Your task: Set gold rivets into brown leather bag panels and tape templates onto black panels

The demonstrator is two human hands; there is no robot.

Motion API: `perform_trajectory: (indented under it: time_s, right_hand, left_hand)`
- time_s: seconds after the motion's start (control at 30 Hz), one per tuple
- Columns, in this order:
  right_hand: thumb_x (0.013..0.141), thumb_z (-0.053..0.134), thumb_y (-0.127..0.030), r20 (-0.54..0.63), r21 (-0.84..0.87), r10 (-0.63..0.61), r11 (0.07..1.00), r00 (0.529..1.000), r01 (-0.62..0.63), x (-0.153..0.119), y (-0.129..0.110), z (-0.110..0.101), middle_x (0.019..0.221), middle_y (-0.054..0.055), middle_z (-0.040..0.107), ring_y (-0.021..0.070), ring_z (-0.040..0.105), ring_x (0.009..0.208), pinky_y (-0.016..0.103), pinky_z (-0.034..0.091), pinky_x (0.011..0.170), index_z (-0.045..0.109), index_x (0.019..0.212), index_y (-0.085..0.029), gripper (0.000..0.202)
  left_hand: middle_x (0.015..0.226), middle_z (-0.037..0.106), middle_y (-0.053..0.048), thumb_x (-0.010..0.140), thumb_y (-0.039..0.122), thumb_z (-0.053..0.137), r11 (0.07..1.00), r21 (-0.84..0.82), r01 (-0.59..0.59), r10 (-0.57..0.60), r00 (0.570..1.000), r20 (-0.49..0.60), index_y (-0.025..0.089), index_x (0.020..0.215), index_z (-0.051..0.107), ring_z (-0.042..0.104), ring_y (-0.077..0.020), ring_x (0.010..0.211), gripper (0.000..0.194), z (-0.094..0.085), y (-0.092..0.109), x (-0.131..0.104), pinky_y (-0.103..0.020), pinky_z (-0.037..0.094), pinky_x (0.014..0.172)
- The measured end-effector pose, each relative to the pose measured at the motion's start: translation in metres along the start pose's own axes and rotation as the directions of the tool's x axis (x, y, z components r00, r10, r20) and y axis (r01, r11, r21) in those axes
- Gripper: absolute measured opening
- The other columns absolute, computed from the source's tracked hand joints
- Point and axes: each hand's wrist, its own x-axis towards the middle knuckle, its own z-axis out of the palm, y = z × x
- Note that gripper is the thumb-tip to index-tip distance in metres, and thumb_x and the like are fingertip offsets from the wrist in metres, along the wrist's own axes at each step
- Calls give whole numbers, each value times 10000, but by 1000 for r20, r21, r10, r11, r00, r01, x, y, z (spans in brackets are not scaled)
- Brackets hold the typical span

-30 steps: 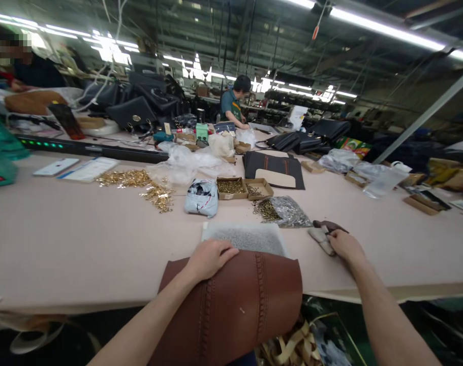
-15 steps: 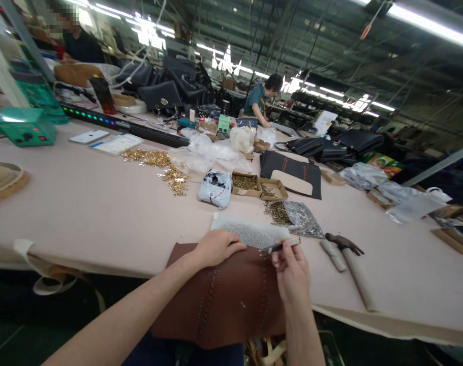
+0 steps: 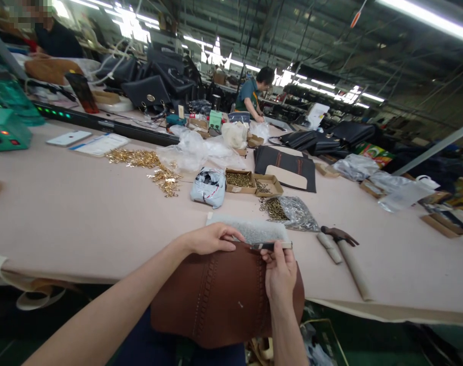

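A brown leather piece (image 3: 231, 300) with two stitched bands hangs over the table's front edge onto the lap. At its upper edge my left hand (image 3: 212, 238) pinches the leather between thumb and fingers. My right hand (image 3: 280, 269) is closed on a slim dark tool with a pale end (image 3: 271, 245), held level along the leather's top edge, its tip pointing toward my left hand. Just behind lies a grey speckled slab (image 3: 250, 230), partly covered by the hands.
A hammer (image 3: 347, 259) and a rolled piece (image 3: 329, 248) lie to the right. Behind are a bag of brass rings (image 3: 290, 211), small boxes of fittings (image 3: 241, 181), a plastic packet (image 3: 208, 188) and gold pieces (image 3: 140, 158). A person (image 3: 250, 96) works farther back.
My right hand has shifted left with the tool, which is now more level and nearer my left hand. My left thumb and fingers have spread slightly. The whole view has turned a little.
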Motion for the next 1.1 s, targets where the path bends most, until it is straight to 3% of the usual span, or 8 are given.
perform_trajectory:
  time_s: [0.23,0.43,0.63,0.77,0.93,1.1]
  right_hand:
    - [855,820,-434,-52,92,32,995,998,-27,0,-1,-2,759,-22,685,111,632,612,227,502,580,651,951,-191,311]
    - [874,798,-379,-87,155,0,988,996,13,-1,-4,-3,809,5,716,99,621,619,227,499,585,683,883,-171,238]
    - [850,796,-372,-145,194,-28,979,989,56,3,-1,-4,818,6,709,104,604,617,234,478,553,669,837,-172,238]
    - [820,808,-363,-148,235,-18,971,989,53,5,-2,-4,784,9,703,96,591,594,215,455,522,686,824,-154,242]
    - [815,800,-352,-173,239,-40,968,984,81,1,-5,-5,826,8,710,93,581,588,210,462,512,669,837,-172,223]
    - [829,791,-365,-159,240,-62,966,985,99,-5,-6,-7,806,0,694,86,586,571,189,475,513,659,874,-177,235]
  left_hand:
    - [1066,737,-71,869,472,751,991,-136,18,-15,1000,21,174,1253,681,636,-147,821,492,1,-11,5,-256,489,745]
    - [1057,733,-62,865,444,767,974,-222,38,-29,999,45,177,1252,667,633,-131,801,481,1,-9,7,-245,470,737]
    - [1036,728,-52,848,378,759,986,-135,98,-89,993,74,189,1258,663,626,-147,798,462,3,-6,10,-254,468,717]
    - [1136,717,-56,822,313,773,1000,-22,-6,8,998,62,193,1191,719,622,-167,960,392,8,-7,15,-251,474,810]
    - [961,723,-44,816,443,818,975,-203,92,-81,995,62,190,1236,659,602,-119,699,516,11,-11,16,-214,452,615]
    - [908,739,-47,778,474,872,960,-264,95,-77,994,76,176,1209,649,601,-95,644,569,9,-11,21,-193,460,602]
